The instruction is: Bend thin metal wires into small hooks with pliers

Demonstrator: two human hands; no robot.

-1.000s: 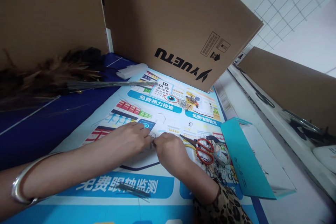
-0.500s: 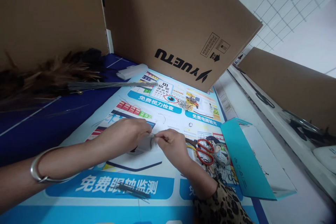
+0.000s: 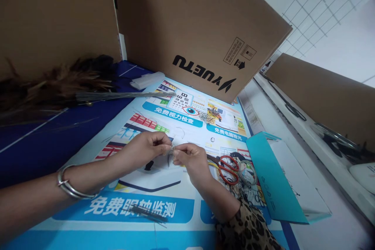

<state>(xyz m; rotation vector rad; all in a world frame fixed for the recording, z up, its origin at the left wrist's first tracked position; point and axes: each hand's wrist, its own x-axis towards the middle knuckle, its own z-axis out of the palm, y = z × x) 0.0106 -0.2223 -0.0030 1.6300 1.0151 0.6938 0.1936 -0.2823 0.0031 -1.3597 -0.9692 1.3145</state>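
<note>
In the middle of the printed sheet, my left hand (image 3: 155, 146) and my right hand (image 3: 191, 160) meet fingertip to fingertip, both pinched. Between them is a small curved piece of thin dark wire (image 3: 169, 159), partly hidden by the fingers. The right fingertips grip it; the left thumb and forefinger pinch at its upper end. Scissors with red handles (image 3: 229, 170) lie to the right of my right hand, beside a wire coil (image 3: 248, 172) and a heap of small dark rings (image 3: 254, 195). Nearer me lies a bunch of short dark wires (image 3: 149, 213).
An open teal box (image 3: 278, 179) stands at the right edge of the printed sheet (image 3: 152, 238). Behind, a large cardboard box (image 3: 199, 27) rises. A long wire bundle (image 3: 125, 95) and brown feathers (image 3: 58, 82) lie back left. One small ring (image 3: 212, 139) lies alone.
My left hand has turned so its thumb and forefinger now show, and the bangle has slid towards the hand. My right hand stays almost in place.
</note>
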